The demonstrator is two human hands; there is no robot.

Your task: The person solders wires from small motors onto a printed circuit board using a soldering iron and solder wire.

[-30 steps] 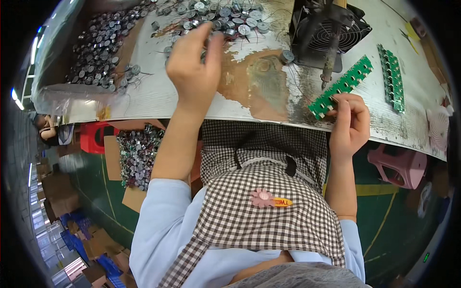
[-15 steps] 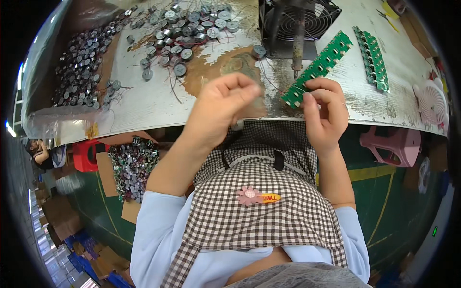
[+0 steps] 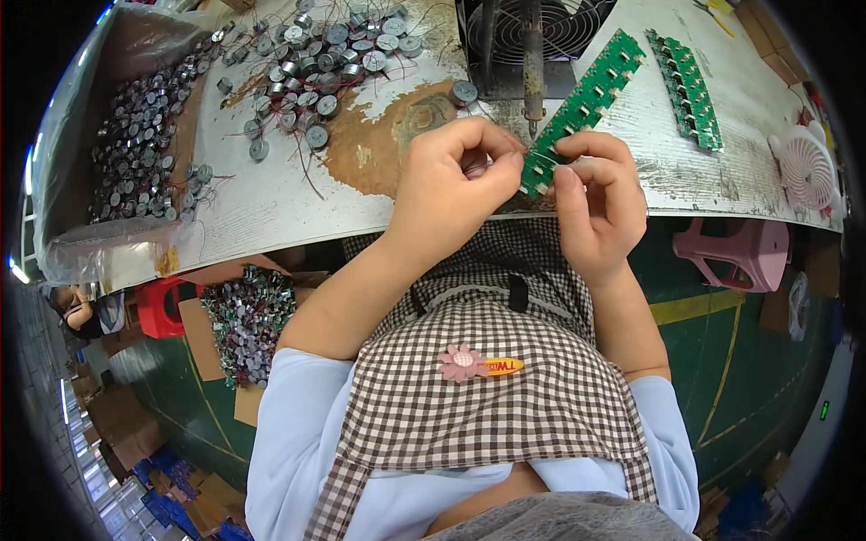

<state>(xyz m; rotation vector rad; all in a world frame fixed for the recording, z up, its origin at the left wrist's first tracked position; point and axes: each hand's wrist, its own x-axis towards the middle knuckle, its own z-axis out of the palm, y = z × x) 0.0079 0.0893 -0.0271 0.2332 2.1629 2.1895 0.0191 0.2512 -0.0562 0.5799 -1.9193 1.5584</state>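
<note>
A long green circuit board (image 3: 588,97) lies slanted on the bench, its near end between my two hands. My left hand (image 3: 460,171) is closed in a pinch, fingertips at the board's left edge. What it pinches is hidden; something thin and dark reddish shows inside the curled fingers. My right hand (image 3: 603,198) has its thumb and bent fingers closed at the board's right edge, gripping its near end. A thin pale strand crosses the board beside those fingertips. Just above the board's left edge, an upright soldering iron (image 3: 533,77) points its tip down.
Small round motors (image 3: 334,59) with thin wires are heaped at the far left; one motor (image 3: 465,93) sits apart near the iron. A plastic-lined box (image 3: 68,135) holds many more. A black fan (image 3: 541,27) stands behind the iron. Other green boards (image 3: 686,95) and a white fan (image 3: 806,171) are at right.
My left hand has moved right to the board's near end, its fingers now by the edge. My right hand stays at the board. The whole view has shifted slightly.
</note>
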